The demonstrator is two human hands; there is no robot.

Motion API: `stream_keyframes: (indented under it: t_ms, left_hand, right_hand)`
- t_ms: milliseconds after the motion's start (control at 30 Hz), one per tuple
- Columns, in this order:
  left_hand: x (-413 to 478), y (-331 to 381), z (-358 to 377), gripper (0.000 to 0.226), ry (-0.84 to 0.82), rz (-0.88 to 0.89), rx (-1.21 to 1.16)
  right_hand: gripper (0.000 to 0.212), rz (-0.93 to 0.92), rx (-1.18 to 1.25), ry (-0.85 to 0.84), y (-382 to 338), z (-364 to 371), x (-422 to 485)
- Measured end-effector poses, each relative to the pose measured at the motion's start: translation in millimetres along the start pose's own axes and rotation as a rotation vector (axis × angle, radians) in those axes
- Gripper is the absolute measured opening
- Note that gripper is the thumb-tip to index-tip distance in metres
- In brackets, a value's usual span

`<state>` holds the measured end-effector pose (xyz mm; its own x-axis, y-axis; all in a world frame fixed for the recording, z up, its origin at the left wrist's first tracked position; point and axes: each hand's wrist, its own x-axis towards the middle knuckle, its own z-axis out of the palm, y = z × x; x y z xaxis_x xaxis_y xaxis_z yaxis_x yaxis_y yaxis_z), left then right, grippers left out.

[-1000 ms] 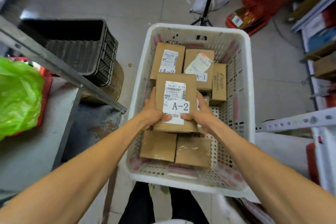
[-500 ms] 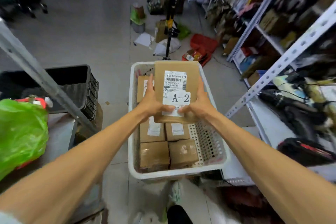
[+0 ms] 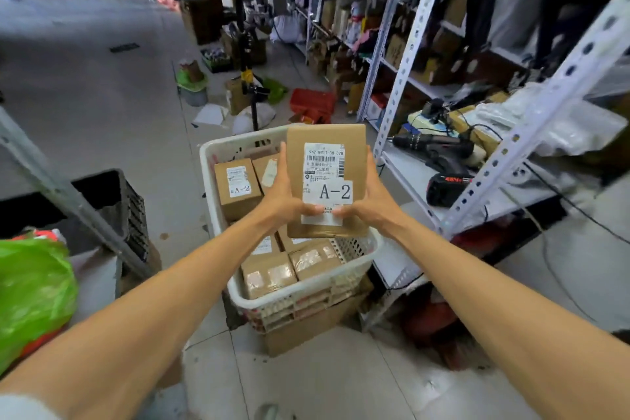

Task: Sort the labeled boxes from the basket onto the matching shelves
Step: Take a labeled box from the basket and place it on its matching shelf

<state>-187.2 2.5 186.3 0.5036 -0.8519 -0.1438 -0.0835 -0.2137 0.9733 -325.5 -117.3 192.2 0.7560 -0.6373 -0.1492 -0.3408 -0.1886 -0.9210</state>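
The person holds a flat brown cardboard box [image 3: 326,177] in both hands above the white plastic basket [image 3: 306,288], in front of its right half. The left hand [image 3: 281,198] grips the box's left edge and the right hand [image 3: 373,201] grips its right edge. Both thumbs press on the lower part of the front face while the fingers wrap behind. A white shipping label covers much of that face. Its top line reads "942 9411-00 078" above a barcode, and the smaller print below is too fine to read. Over the label sits a white sticker [image 3: 335,192] printed "A-2" in large black characters. The box stands on end, its long axis running up and down in the view, its labelled face turned to the camera and the writing upright. In the basket lies another brown box [image 3: 237,186], also marked "A-2", and at the near end two taped boxes [image 3: 269,274] sit side by side. A white metal shelf unit [image 3: 531,133] stands just right of the basket.
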Motion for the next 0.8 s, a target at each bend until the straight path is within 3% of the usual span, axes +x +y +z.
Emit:
stream_keyframes:
  t_ms: [233,400,533,667,800]
  left_hand:
    - [-64.3,16.2,63.9,0.134,-0.095,0.041,0.114]
    - [-106.9,21.9,118.6,0.135,-0.159,0.055,0.161]
    - [-124.7,31.3,173.3,0.133,-0.284,0.135,0.202]
    - [-137.4,42.2,241.4,0.131,-0.423,0.192,0.234]
    - [-144.2,57.7,315.0,0.131,-0.553,0.242,0.193]
  right_hand:
    - [0.129,-0.015,0.059,0.073,27.9,-36.9,-89.5]
    - [0.135,0.009,0.065,0.08,56.6,-70.7,-158.5]
    - [0.126,0.014,0.102,0.225,82.6,-103.3,-218.2]
    - [0.138,0.058,0.108,0.356,100.4,-143.1,-279.2]
    - [0.131,0.1,0.071,0.506,113.8,-194.6,-339.1]
